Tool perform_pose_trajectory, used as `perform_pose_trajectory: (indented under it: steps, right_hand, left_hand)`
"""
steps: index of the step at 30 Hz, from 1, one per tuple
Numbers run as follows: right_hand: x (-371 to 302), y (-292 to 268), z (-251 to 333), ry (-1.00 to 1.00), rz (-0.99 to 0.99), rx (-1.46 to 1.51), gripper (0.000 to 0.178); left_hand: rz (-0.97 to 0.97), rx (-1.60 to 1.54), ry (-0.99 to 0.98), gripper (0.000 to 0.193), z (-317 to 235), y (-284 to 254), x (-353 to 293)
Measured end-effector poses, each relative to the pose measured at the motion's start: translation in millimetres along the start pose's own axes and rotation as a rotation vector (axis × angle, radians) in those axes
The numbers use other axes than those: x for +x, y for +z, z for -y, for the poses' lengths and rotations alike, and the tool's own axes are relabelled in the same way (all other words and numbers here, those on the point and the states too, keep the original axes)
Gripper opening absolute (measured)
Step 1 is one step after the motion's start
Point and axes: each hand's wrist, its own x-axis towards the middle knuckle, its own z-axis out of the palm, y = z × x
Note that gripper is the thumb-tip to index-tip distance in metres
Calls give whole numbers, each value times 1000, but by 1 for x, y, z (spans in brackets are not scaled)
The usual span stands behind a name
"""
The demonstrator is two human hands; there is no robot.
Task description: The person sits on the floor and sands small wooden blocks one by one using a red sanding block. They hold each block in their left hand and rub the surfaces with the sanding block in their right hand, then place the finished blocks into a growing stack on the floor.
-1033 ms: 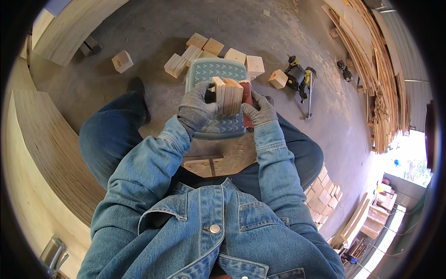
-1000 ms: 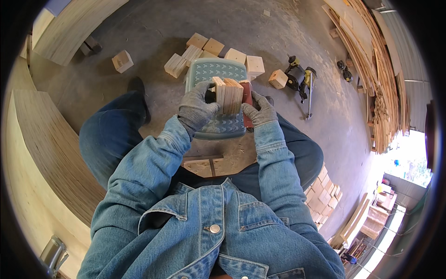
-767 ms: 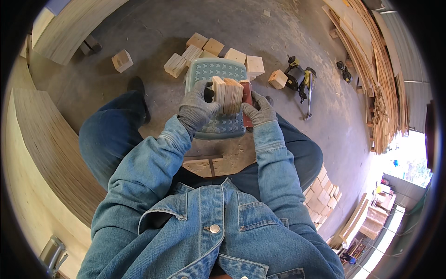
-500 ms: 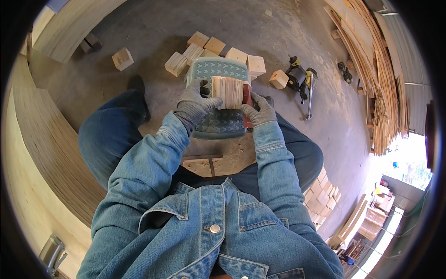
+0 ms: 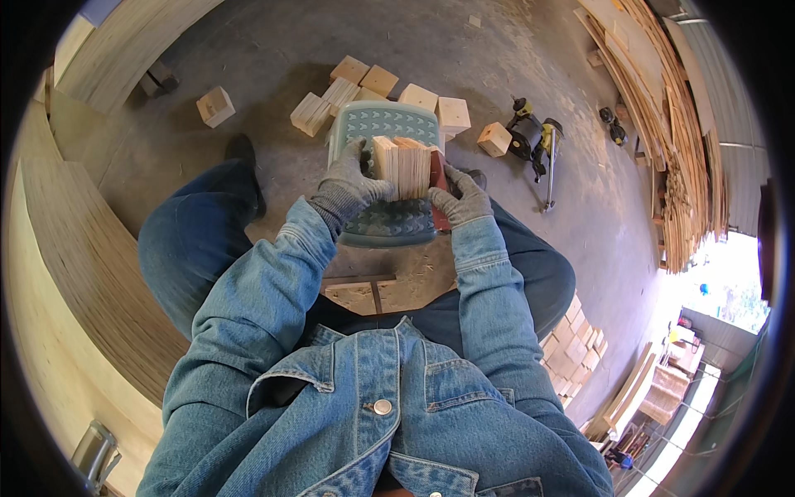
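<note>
A layered plywood block is held up over a grey-green plastic step stool. My left hand, in a grey knitted glove, is closed on the block's left side with the thumb at its near edge. Against the block's right side stands a reddish-brown sheet of sandpaper, its lower end hanging over the stool. My right hand, gloved the same way, grips that sheet and presses it to the block. Its fingers on the far side are partly hidden.
Several wooden blocks lie on the concrete floor beyond the stool, and one block sits apart at left. Yellow-black power tools rest at right. Stacked boards line the right wall; a block pile stands behind my right knee.
The block has tipped slightly in my hands, showing more of its far upper end. My right fingers and the sandpaper have shifted a little along its right side.
</note>
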Motion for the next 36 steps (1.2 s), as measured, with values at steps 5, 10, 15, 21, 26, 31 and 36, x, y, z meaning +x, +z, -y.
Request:
perform_pose_trajectory:
  steps: [5, 10, 15, 21, 26, 31, 36]
  right_hand:
    - [1, -2, -10, -16, 2, 0, 79]
    - [0, -4, -11, -4, 20, 25, 78]
    - [0, -8, -20, -18, 34, 100, 78]
    - [2, 3, -16, -14, 18, -124, 78]
    - [9, 4, -31, -58, -18, -166, 79]
    - [5, 6, -20, -66, -77, -170, 77]
    - [-11, 4, -12, -146, -214, -52, 73]
  left_hand:
    - [45, -112, 26, 111, -4, 0, -4]
    - [109, -157, 63, 105, -5, -2, -2]
    - [52, -194, 153, 98, -14, 1, -9]
    - [-70, -76, 309, 96, 10, 4, 2]
    - [-137, 149, 346, 107, 15, 10, 2]
    - [-152, 183, 348, 116, 22, 7, 9]
    - [-94, 305, 329, 115, 8, 6, 14]
